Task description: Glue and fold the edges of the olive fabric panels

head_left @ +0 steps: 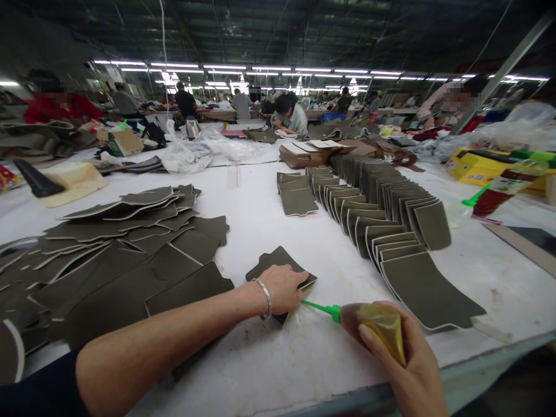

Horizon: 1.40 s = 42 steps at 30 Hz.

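Observation:
My left hand [283,288], with a silver bracelet at its wrist, presses down on a dark olive leather-like piece [273,260] on the white table. Its index finger points along the piece's right edge, and the other fingers curl in. Wrapped in my right hand [412,353] is a soft squeeze bottle [377,327] with yellow-brown contents. The bottle lies tilted, its thin green nozzle [321,308] reaching close to the piece's edge beside my left fingers. Whether the tip touches the piece I cannot tell.
A loose heap of similar pieces [113,272] spreads at left. Overlapping rows of pieces [369,214] curve along the right. Brown stacks [308,153] and clear plastic [195,150] lie farther back. A bottle of dark red liquid [499,188] leans by a yellow box [478,165]. Several people work beyond.

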Available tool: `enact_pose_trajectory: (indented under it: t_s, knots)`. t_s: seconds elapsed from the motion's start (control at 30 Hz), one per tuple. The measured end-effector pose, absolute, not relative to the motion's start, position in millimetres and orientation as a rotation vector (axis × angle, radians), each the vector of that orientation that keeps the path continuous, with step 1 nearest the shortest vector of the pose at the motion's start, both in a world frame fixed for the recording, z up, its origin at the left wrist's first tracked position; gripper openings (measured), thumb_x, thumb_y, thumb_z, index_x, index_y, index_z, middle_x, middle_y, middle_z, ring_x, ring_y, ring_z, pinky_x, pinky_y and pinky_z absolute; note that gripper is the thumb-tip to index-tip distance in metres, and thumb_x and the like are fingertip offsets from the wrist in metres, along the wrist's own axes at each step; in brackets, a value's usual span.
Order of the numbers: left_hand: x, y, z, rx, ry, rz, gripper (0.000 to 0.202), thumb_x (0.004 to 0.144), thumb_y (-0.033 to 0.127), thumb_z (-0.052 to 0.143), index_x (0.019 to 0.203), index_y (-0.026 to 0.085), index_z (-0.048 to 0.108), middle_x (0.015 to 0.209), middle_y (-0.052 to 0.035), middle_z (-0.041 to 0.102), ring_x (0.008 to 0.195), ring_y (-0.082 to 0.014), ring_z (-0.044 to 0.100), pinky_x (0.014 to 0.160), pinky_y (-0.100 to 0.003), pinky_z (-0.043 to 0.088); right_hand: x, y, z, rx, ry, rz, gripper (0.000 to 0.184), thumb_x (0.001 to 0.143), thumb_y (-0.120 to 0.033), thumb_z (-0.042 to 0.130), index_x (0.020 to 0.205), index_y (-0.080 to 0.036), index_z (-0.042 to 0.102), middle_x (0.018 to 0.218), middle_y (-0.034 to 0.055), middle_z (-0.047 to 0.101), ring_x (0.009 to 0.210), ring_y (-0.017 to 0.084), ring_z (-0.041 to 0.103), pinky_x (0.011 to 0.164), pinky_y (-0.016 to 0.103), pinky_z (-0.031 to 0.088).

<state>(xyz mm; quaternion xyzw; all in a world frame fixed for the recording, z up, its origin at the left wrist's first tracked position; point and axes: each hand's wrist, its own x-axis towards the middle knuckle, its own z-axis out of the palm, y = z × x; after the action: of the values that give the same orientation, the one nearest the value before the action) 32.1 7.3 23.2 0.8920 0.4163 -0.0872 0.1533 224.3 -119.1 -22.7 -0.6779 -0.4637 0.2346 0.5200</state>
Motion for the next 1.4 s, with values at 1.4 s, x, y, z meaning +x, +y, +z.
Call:
enact_pose_trajectory:
  t_s: [1.4]
  knots:
    - [33, 9, 19, 2.475, 1.245, -0.243, 0.051, 0.087, 0.029, 0.039, 0.137, 0.022, 0.05, 0.111, -0.0144, 0.064, 0.093, -0.0291, 0.066, 0.082, -0.04, 0.051, 215, -126, -25, -1.615, -0.985, 0.742, 0.048, 0.078, -0.059, 0.068, 0.109, -0.025, 0.054, 0.095, -0.0007, 0.063, 0.088, 0.023, 0.058, 0.078, 0.026, 0.045]
